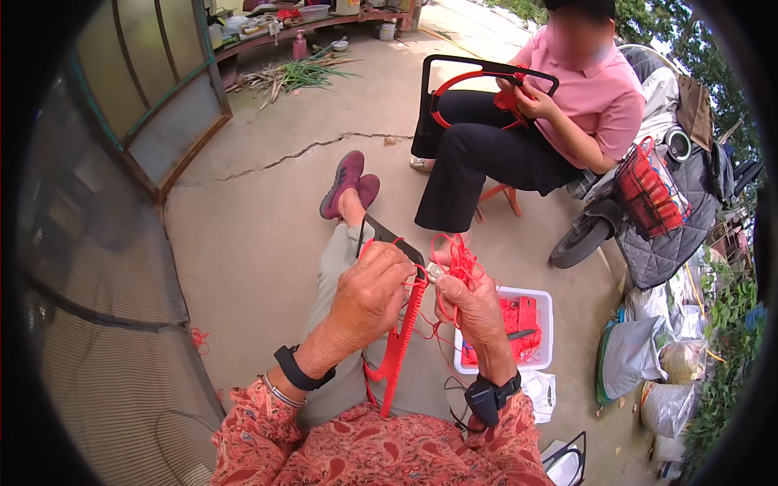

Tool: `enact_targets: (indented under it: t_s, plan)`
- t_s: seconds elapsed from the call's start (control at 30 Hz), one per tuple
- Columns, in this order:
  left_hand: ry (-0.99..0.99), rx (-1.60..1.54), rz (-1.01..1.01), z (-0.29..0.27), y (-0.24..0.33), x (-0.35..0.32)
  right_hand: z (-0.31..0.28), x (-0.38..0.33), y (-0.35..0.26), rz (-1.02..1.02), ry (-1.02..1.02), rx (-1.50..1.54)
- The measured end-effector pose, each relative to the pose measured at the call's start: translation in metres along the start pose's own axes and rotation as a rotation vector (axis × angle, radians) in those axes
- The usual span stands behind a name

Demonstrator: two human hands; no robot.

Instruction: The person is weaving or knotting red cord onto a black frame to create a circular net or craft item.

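A black frame (392, 240) with a red toothed strip (397, 356) hanging from it lies across my lap, partly behind my hands. My left hand (373, 285) is closed at the frame's corner, with thin red cord at its fingertips. My right hand (476, 312) is closed beside it, pinching a bundle of red cord (460, 261). A small silver-white piece (435, 273) shows at the right thumb, against the frame's corner. Loose red strands trail below the hands.
A white plastic basin (548, 324) holding red pieces stands right of my knees. Opposite, a seated person (596, 89) works red material on another black frame (466, 59). A parked scooter (596, 231) and sacks (632, 348) line the right; a door (178, 121) stands left.
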State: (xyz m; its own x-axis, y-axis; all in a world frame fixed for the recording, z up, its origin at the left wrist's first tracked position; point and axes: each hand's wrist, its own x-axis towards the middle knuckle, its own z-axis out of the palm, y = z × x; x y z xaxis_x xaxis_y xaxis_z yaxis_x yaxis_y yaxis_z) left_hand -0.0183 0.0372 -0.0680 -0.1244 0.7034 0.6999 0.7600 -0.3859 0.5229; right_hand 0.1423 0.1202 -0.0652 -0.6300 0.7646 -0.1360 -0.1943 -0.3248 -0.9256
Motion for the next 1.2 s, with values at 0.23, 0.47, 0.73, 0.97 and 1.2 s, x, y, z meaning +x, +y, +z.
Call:
enact_targets:
  t_s: [0.23, 0.47, 0.73, 0.97, 1.2]
  plan:
    - [0.007, -0.025, -0.029, -0.002, 0.002, 0.002, 0.003, 0.005, -0.002, 0.024, -0.078, -0.064]
    - [0.006, -0.045, -0.021, 0.005, 0.001, 0.000, -0.002, -0.007, -0.011, 0.055, -0.043, 0.013]
    - [-0.002, -0.019, -0.024, 0.006, 0.004, 0.002, -0.002, -0.006, -0.014, 0.012, -0.006, -0.380]
    - [-0.002, 0.002, 0.000, 0.006, 0.002, 0.002, -0.060, -0.012, -0.010, -0.021, 0.047, 0.271]
    - [0.009, -0.005, -0.023, 0.010, -0.001, 0.001, -0.199, -0.039, -0.008, -0.379, 0.133, 1.048]
